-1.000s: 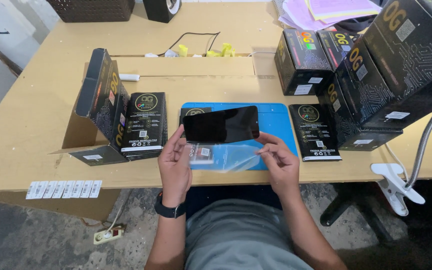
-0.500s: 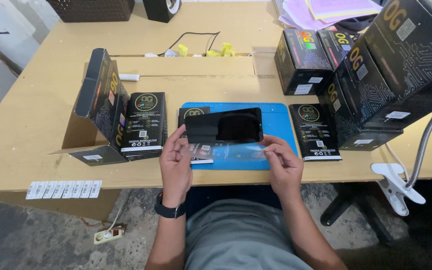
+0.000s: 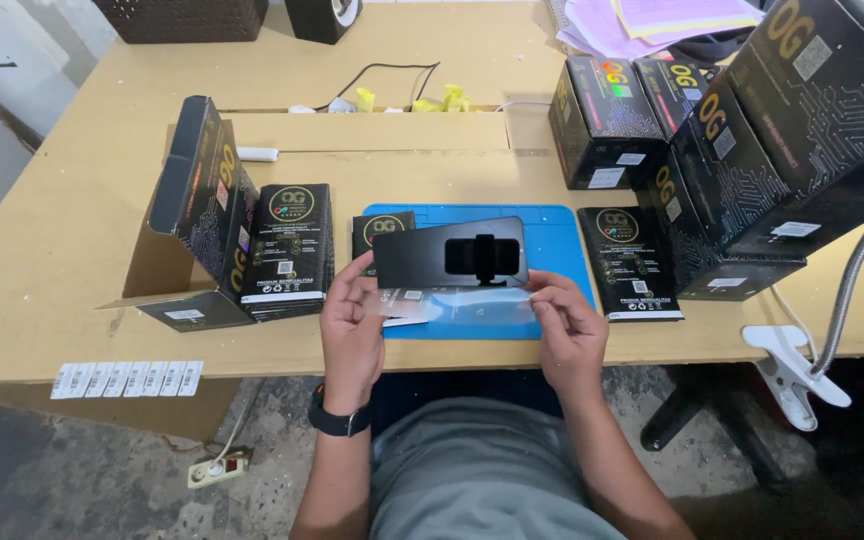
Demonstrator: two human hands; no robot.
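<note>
A: Head view, centre of the frame: what are the hands doing?

B: The left hand [image 3: 352,325] and the right hand [image 3: 567,325] pinch a black glass panel [image 3: 449,253] by its short ends, fingers closed on it, over the near edge of the blue mat [image 3: 552,240]. A clear plastic sleeve [image 3: 452,305] lies under it, between the two hands; which hand holds the sleeve I cannot tell.

A: Any difference from a moment ago?

B: The panel is tipped up more toward the camera now, and a dark upright reflection shows in its middle that was not there before. Both hands sit almost where they were, a little closer to the table edge.

A: And around them?

B: Left of centre, an open black carton [image 3: 197,200] with a stack of flat black packets [image 3: 292,245] leaning against it. One flat packet [image 3: 637,262] lies just right of the mat. Large black boxes [image 3: 752,130] fill the upper right. A strip of white labels [image 3: 127,378] lies at the lower left, on the wooden table [image 3: 42,260]. None of these has moved.
</note>
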